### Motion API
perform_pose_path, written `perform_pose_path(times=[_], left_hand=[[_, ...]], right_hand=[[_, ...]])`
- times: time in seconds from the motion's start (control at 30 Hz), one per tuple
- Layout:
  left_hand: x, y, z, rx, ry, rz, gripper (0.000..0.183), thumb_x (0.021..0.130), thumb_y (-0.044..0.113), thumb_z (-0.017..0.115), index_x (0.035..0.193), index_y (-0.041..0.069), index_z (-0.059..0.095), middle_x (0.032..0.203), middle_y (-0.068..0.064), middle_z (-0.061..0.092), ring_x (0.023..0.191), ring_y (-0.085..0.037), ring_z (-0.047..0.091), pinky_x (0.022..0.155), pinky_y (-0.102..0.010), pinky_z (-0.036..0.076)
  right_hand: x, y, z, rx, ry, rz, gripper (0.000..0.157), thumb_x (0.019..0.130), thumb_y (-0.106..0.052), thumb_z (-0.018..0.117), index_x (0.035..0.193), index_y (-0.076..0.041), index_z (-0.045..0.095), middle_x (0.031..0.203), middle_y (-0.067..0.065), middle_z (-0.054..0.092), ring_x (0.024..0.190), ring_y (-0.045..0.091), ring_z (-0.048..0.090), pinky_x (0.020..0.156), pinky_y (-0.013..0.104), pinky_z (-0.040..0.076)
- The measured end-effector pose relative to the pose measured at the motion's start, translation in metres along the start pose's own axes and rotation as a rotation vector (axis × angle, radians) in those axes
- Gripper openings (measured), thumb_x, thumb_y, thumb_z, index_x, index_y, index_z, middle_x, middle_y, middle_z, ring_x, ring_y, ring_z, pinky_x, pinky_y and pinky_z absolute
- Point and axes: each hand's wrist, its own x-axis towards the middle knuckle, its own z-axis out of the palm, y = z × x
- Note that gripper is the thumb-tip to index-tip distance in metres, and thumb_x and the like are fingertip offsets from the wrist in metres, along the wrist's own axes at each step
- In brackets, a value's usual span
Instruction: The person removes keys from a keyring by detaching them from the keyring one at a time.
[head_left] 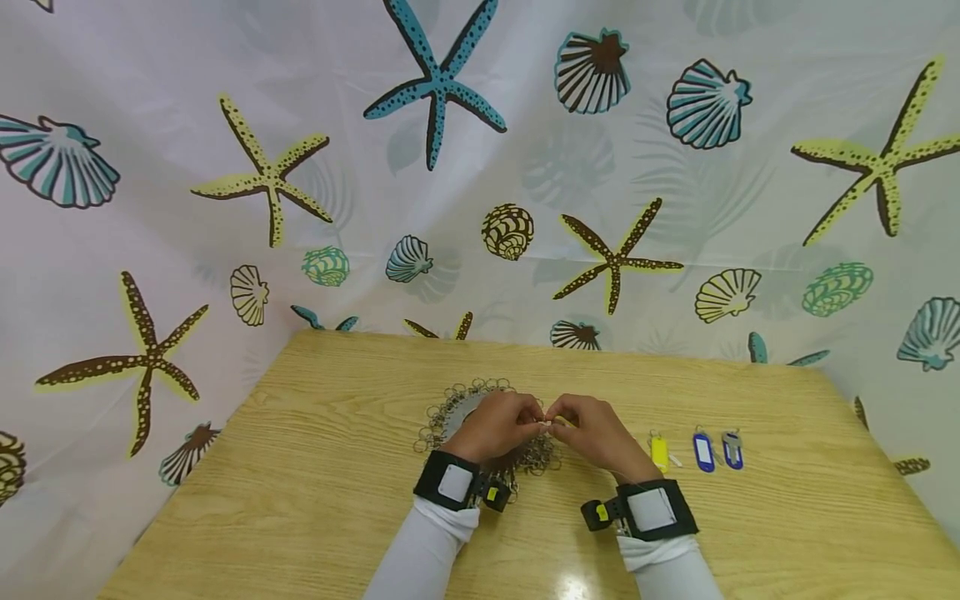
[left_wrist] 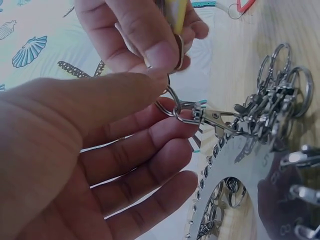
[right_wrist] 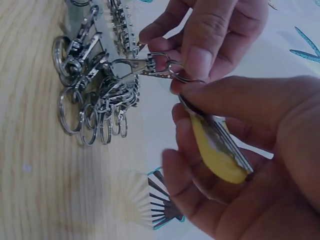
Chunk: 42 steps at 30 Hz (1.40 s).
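Observation:
My left hand (head_left: 497, 423) pinches the split ring (left_wrist: 170, 101) of a swivel clasp (left_wrist: 216, 119) between thumb and forefinger. That clasp hangs from a round metal plate (left_wrist: 231, 156) with numbers stamped on it, and many more clasps and rings (right_wrist: 102, 95) crowd its rim. Close by on the right, my right hand (head_left: 597, 432) holds a yellow key tag (right_wrist: 210, 154) with a metal key (right_wrist: 233, 145) lying against it. The thumb and finger of this hand meet the left fingertips at the split ring. Whether the tag's own ring is threaded onto it, I cannot tell.
To the right on the wooden table (head_left: 780, 533) lie a yellow key tag (head_left: 659, 452) and two blue key tags, one (head_left: 703, 452) nearer and one (head_left: 732, 450) farther right, with keys. A shell-patterned cloth (head_left: 465, 192) hangs behind the table.

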Motion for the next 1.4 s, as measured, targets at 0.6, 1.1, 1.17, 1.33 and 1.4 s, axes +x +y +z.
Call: perform_pose_path(times=[0.6, 1.1, 1.17, 1.33, 1.4], left_hand=[[-0.0003, -0.0015, -0.0022, -0.033, 0.027, 0.043, 0.017, 0.091, 0.022, 0.068, 0.104, 0.011, 0.067, 0.089, 0.001, 0.067, 0.078, -0.008, 0.062, 0.068, -0.022, 0.052], [-0.0024, -0.0019, -0.0038, -0.049, 0.020, 0.063, 0.018, 0.088, 0.013, 0.070, 0.104, 0.007, 0.065, 0.097, -0.003, 0.067, 0.089, -0.014, 0.064, 0.076, -0.026, 0.053], [-0.0026, -0.0026, -0.0034, -0.061, 0.021, 0.058, 0.019, 0.089, 0.014, 0.069, 0.105, 0.006, 0.064, 0.098, -0.005, 0.067, 0.090, -0.015, 0.064, 0.077, -0.026, 0.053], [-0.0019, -0.0032, -0.0022, -0.074, 0.002, -0.003, 0.022, 0.091, 0.018, 0.068, 0.109, 0.007, 0.065, 0.095, -0.003, 0.069, 0.085, -0.011, 0.065, 0.072, -0.024, 0.054], [-0.0016, -0.0033, -0.0018, -0.060, -0.010, -0.024, 0.022, 0.090, 0.020, 0.068, 0.109, 0.009, 0.068, 0.093, -0.001, 0.069, 0.080, -0.009, 0.064, 0.069, -0.023, 0.054]], right_hand=[[0.0009, -0.0025, -0.0001, 0.068, 0.052, -0.023, 0.009, 0.089, -0.005, 0.067, 0.095, -0.009, 0.071, 0.093, 0.004, 0.072, 0.079, 0.019, 0.069, 0.066, 0.036, 0.053], [0.0006, -0.0062, 0.0004, 0.172, -0.026, 0.096, 0.011, 0.092, -0.004, 0.063, 0.101, 0.001, 0.065, 0.076, 0.014, 0.070, 0.068, 0.026, 0.066, 0.058, 0.031, 0.047], [0.0009, -0.0065, 0.0009, 0.192, -0.026, 0.094, 0.011, 0.092, -0.003, 0.063, 0.101, 0.002, 0.065, 0.077, 0.014, 0.070, 0.071, 0.028, 0.068, 0.061, 0.031, 0.051], [0.0015, -0.0051, 0.0012, 0.180, -0.018, 0.070, 0.011, 0.090, -0.003, 0.064, 0.100, 0.000, 0.067, 0.080, 0.011, 0.070, 0.075, 0.025, 0.069, 0.068, 0.036, 0.055], [0.0015, -0.0046, 0.0011, 0.150, -0.008, 0.052, 0.009, 0.089, -0.003, 0.066, 0.098, -0.003, 0.069, 0.082, 0.007, 0.070, 0.078, 0.023, 0.068, 0.071, 0.040, 0.054]])
